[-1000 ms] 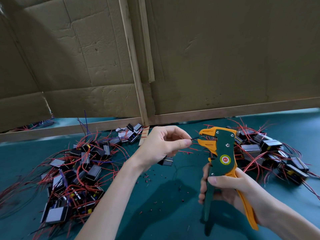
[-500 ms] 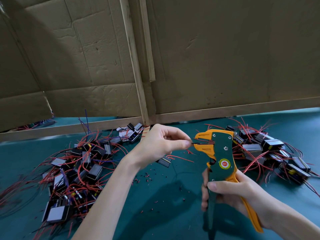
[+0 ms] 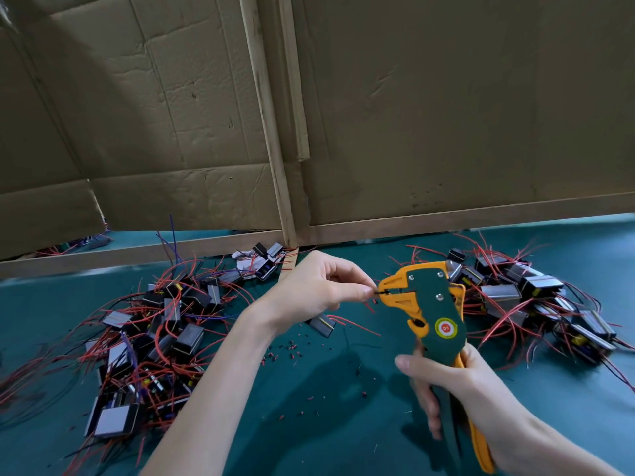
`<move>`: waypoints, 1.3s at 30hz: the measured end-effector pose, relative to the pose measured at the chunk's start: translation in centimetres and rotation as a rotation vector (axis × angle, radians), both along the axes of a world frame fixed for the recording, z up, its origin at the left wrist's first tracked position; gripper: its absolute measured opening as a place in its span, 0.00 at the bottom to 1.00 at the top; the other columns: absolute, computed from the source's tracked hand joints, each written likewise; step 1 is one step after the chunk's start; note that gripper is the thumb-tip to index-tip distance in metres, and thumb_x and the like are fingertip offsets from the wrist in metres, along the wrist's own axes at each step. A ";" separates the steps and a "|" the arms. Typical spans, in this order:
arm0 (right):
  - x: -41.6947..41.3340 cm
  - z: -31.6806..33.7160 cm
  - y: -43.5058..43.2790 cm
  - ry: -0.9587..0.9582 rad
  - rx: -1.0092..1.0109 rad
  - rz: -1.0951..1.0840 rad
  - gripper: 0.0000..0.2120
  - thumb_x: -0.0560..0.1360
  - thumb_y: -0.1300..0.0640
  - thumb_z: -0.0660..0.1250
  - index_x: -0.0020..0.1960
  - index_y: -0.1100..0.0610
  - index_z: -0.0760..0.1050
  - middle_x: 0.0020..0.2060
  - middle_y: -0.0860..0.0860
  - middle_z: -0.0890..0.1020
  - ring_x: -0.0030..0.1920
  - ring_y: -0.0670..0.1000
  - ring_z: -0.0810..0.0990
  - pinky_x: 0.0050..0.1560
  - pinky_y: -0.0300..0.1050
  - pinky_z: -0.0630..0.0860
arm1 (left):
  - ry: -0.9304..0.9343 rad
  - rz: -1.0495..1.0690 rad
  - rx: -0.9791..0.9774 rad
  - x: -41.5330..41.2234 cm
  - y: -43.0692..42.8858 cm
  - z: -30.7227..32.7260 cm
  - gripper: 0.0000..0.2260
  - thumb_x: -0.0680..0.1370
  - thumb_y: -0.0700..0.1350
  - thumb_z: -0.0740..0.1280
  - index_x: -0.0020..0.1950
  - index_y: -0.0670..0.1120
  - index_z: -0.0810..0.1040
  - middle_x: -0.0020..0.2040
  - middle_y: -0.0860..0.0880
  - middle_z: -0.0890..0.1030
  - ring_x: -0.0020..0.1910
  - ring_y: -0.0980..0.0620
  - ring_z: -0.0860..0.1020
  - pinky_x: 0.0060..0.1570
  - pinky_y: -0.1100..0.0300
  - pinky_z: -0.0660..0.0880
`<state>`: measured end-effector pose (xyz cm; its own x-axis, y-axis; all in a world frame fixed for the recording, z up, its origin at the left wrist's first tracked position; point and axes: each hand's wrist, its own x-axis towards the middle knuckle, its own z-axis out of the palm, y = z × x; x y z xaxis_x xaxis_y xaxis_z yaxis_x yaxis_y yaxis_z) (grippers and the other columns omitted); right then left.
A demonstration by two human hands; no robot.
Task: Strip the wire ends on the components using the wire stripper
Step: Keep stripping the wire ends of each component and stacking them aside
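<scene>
Creased brown cardboard sheets (image 3: 171, 115) stand behind the teal tabletop (image 3: 309, 434), braced by pale wooden battens (image 3: 266, 132). Tiny red and black insulation scraps (image 3: 292, 347) speckle the tabletop.

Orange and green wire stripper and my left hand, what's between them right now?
In the head view, a short dark wire end spans the gap, pinched by the left hand and entering the orange and green wire stripper.

Green table (image 3: 309, 434) now: a pile of components (image 3: 154, 331) sprawls on its left, a second pile (image 3: 536, 300) sits on the right (red leads trailing everywhere), and between them insulation bits (image 3: 292, 348) lie scattered on the mat.
</scene>
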<state>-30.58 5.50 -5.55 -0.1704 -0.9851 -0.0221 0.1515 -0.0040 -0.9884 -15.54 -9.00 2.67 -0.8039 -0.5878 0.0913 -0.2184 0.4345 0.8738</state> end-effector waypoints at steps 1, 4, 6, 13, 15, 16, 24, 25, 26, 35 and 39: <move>-0.1 -0.1 -0.1 -0.037 0.008 0.038 0.19 0.57 0.50 0.78 0.28 0.61 0.73 0.22 0.61 0.72 0.21 0.57 0.72 0.24 0.45 0.72 | -0.014 0.001 0.012 0.0 -0.1 -0.1 0.03 0.75 0.43 0.71 0.42 0.49 0.85 0.33 0.56 0.79 0.29 0.57 0.67 0.28 0.65 0.65; -0.7 0.1 -0.7 -0.208 -0.012 0.168 0.18 0.52 0.57 0.83 0.38 0.61 0.80 0.33 0.67 0.78 0.33 0.64 0.80 0.38 0.57 0.80 | -0.020 0.053 0.012 0.2 -0.6 -0.1 0.03 0.72 0.48 0.72 0.41 0.51 0.85 0.36 0.53 0.79 0.34 0.51 0.66 0.33 0.61 0.65; -0.8 0.0 -1.1 -0.269 -0.029 0.198 0.16 0.54 0.61 0.81 0.39 0.62 0.81 0.34 0.68 0.78 0.35 0.65 0.80 0.40 0.59 0.80 | -0.002 0.054 0.004 0.5 -0.9 0.0 0.03 0.73 0.46 0.72 0.40 0.51 0.84 0.34 0.56 0.80 0.32 0.55 0.68 0.31 0.64 0.65; -1.7 -0.7 -1.5 -0.293 0.005 0.196 0.22 0.52 0.60 0.84 0.43 0.63 0.81 0.37 0.68 0.79 0.38 0.67 0.81 0.44 0.61 0.80 | 0.080 0.122 -0.168 0.9 -1.0 1.0 0.05 0.76 0.39 0.70 0.42 0.47 0.82 0.34 0.60 0.81 0.31 0.66 0.73 0.35 0.75 0.67; -1.9 -1.0 -1.7 -0.281 0.023 0.196 0.22 0.53 0.59 0.84 0.44 0.63 0.81 0.38 0.67 0.79 0.39 0.66 0.81 0.45 0.61 0.79 | 0.145 0.183 -0.316 0.0 -0.5 1.4 0.06 0.76 0.39 0.70 0.41 0.48 0.82 0.32 0.61 0.80 0.29 0.66 0.72 0.34 0.75 0.66; -2.0 -1.1 -1.8 -0.278 0.034 0.195 0.20 0.55 0.60 0.82 0.44 0.63 0.81 0.38 0.67 0.80 0.40 0.66 0.81 0.46 0.61 0.79 | 0.184 0.215 -0.389 -0.7 -0.2 1.5 0.06 0.76 0.39 0.71 0.41 0.48 0.82 0.33 0.60 0.80 0.31 0.66 0.72 0.36 0.74 0.65; -2.5 -1.5 -2.0 -0.304 0.067 0.145 0.13 0.59 0.62 0.77 0.42 0.62 0.82 0.39 0.66 0.80 0.41 0.66 0.82 0.45 0.60 0.80 | 0.562 0.253 -0.334 -11.1 2.1 2.0 0.02 0.78 0.36 0.67 0.48 0.39 0.80 0.42 0.46 0.80 0.35 0.52 0.79 0.40 0.58 0.80; -2.5 -1.5 -2.0 -0.312 0.068 0.143 0.13 0.59 0.62 0.77 0.42 0.62 0.81 0.39 0.66 0.80 0.41 0.66 0.82 0.45 0.60 0.80 | 0.552 0.206 -0.282 -12.1 2.4 1.9 0.03 0.78 0.36 0.66 0.49 0.38 0.79 0.44 0.43 0.81 0.38 0.49 0.80 0.44 0.55 0.81; -2.5 -1.5 -2.1 -0.323 0.068 0.142 0.13 0.58 0.62 0.77 0.42 0.63 0.81 0.38 0.66 0.79 0.40 0.66 0.81 0.45 0.61 0.80 | 0.515 0.163 -0.256 -12.8 2.6 1.7 0.03 0.78 0.36 0.66 0.50 0.38 0.79 0.46 0.42 0.81 0.42 0.46 0.81 0.49 0.52 0.80; -2.3 -1.8 -2.1 -0.350 0.127 0.168 0.15 0.55 0.62 0.78 0.40 0.63 0.81 0.38 0.66 0.79 0.39 0.65 0.81 0.43 0.59 0.80 | 0.073 0.016 -0.304 -7.9 1.5 0.7 0.26 0.79 0.36 0.62 0.76 0.49 0.61 0.76 0.50 0.63 0.70 0.55 0.68 0.66 0.65 0.65; -2.3 -1.9 -2.1 -0.336 0.131 0.156 0.15 0.56 0.61 0.78 0.41 0.61 0.82 0.39 0.66 0.80 0.40 0.65 0.82 0.44 0.59 0.80 | -0.308 0.416 -0.392 -1.9 -3.3 -0.1 0.19 0.81 0.41 0.56 0.73 0.51 0.66 0.65 0.47 0.75 0.50 0.50 0.77 0.50 0.61 0.72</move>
<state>-32.87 3.40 -7.46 0.0192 -0.9838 -0.1783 0.4554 0.1673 -0.8744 -17.41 -12.29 2.59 -0.5399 -0.8257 0.1634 -0.6527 0.5333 0.5381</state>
